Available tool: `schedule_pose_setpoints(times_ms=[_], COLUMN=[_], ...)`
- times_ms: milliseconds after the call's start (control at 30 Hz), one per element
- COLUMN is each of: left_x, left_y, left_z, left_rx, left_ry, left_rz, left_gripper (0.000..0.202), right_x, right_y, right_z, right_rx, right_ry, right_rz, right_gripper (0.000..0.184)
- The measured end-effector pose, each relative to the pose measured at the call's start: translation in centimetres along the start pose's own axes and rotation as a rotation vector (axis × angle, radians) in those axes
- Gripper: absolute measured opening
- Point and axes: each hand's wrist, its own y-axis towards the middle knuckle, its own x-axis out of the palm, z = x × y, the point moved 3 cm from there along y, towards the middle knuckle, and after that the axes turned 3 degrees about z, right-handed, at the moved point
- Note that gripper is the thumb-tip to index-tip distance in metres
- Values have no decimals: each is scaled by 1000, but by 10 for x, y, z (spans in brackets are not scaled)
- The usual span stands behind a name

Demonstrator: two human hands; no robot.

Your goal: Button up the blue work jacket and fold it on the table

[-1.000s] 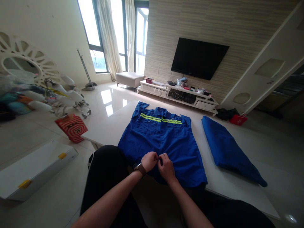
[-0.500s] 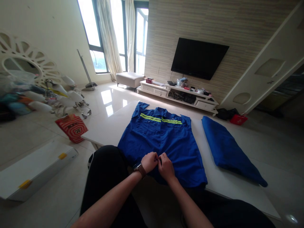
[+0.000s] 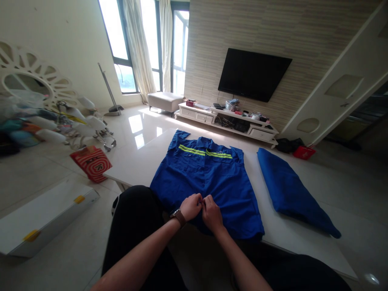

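Observation:
A blue work shirt [image 3: 178,173] with yellow-green reflective stripes across the chest lies spread flat, its collar away from me and its hem toward me. At the lower middle of the front opening, my left hand [image 3: 191,207] and my right hand [image 3: 211,212] meet, fingertips pinched on the shirt's placket. A watch with a brown strap sits on my left wrist. Whatever small part lies between the fingertips is hidden. To the right of the shirt rests a folded blue cloth item [image 3: 291,190], apart from both hands.
The shirt lies on a white table [image 3: 130,165]. Left on the floor stand a red patterned bag [image 3: 92,163] and a long white box [image 3: 45,214]. Beyond the table are a low TV cabinet [image 3: 224,119] and a grey bench [image 3: 165,102]. My knees flank the table's near edge.
Almost nothing differs. Both hands stay pinched at the same spot on the shirt, with only a slight shift of the fingers.

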Motion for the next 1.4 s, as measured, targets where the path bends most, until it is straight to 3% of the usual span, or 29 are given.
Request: schedule_pose_setpoints(times_ms=[633, 900, 1400], left_x=[0, -1, 0], left_y=[-1, -3, -2], left_z=[1, 3, 0], left_rx=[-9, 18, 25], left_ry=[-22, 26, -29], left_rz=[-13, -12, -6], left_gripper=[20, 9, 18], right_x=[0, -2, 1], right_y=[-3, -2, -3], right_z=[1, -1, 3], right_rx=[2, 18, 34], right_ry=[-20, 21, 14], right_rz=[29, 23, 42], right_gripper=[21, 20, 24])
